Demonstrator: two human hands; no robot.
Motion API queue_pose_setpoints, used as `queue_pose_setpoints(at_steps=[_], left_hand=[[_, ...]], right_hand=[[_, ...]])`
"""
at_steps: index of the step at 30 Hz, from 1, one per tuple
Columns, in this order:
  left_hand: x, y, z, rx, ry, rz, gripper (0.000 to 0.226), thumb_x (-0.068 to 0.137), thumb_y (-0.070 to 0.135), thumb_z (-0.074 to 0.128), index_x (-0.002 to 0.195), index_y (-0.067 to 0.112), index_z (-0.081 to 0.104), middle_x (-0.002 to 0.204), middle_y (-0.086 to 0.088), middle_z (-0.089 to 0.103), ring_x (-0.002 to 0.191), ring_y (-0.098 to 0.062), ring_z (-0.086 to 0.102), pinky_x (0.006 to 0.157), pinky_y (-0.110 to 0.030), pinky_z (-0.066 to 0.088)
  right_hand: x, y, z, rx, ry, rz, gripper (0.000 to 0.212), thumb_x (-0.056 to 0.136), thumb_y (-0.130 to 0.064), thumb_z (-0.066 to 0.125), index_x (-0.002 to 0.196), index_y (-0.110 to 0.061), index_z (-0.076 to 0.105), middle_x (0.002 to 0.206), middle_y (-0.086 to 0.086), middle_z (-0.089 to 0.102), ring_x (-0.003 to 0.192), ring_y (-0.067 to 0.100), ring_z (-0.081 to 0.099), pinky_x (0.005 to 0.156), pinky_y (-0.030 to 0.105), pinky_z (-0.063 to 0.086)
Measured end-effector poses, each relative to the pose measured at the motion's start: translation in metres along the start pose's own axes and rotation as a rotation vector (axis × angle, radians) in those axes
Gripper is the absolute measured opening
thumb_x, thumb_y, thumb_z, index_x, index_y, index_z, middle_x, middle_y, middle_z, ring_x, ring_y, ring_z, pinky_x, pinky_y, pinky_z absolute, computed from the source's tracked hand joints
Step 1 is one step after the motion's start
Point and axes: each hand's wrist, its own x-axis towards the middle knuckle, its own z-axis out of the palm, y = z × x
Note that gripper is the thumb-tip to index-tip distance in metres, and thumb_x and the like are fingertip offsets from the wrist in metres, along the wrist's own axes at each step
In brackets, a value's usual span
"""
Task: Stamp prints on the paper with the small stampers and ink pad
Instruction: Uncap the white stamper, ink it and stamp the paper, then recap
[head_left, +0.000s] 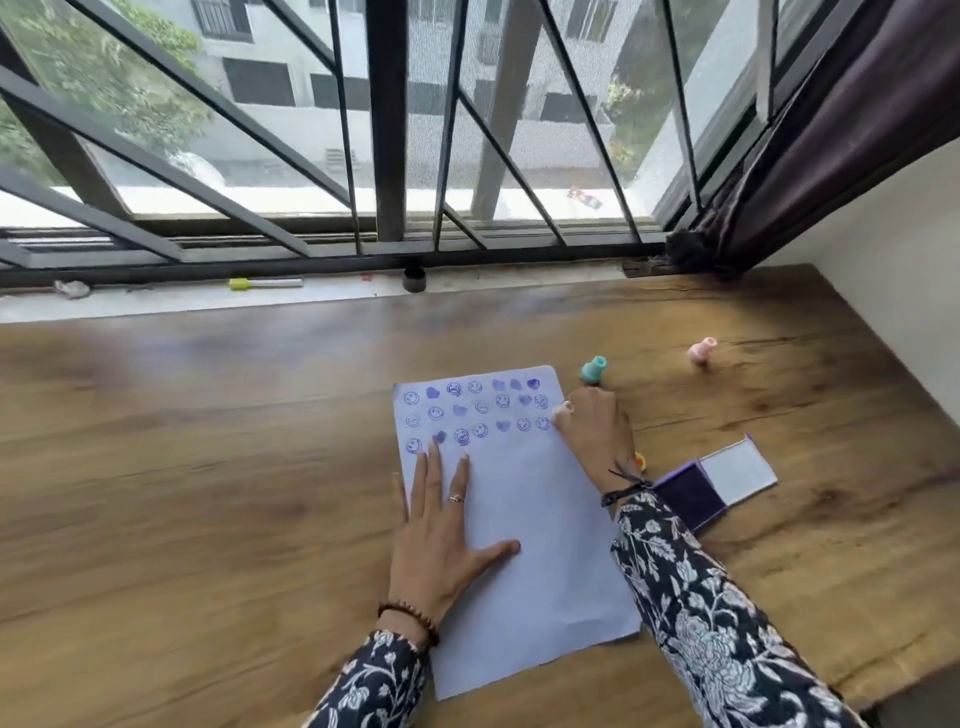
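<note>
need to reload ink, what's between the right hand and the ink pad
In the head view, only a small orange-yellow stamper on bare table lies between the right hand and the open ink pad.

The paper (524, 519) is pale lilac-white, its far part covered in rows of purple prints (475, 413): outlined smiley faces mixed with solid hearts. The table (208, 467) is warm brown wood grain. On the right, the ink pad (691, 496) is deep purple, its open lid (740, 475) white inside with a purple edge. Farther off stand a teal stamper (594, 370) and a pink stamper (701, 351). Both sleeves (717, 623) are dark navy with white floral patterning. The left wrist wears a brown bead bracelet (410, 616).
</note>
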Motion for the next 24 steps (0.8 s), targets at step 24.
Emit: queue_pose_setpoints(at_steps=[24], left_hand=[[0.010,0.032,-0.005,-0.014,0.033,0.083,0.080,0.078,0.071,0.029,0.143,0.033,0.000,0.154,0.009,-0.014,0.139,-0.007,-0.025,0.114,-0.040,-0.019]], right_hand=[[-0.021,0.099,-0.048,1.382,-0.209,0.495,0.007,0.082,-0.019,0.066,0.086,-0.014,0.070,0.065,-0.006,0.072,0.057,0.006,0.064,0.053,0.018,0.057]])
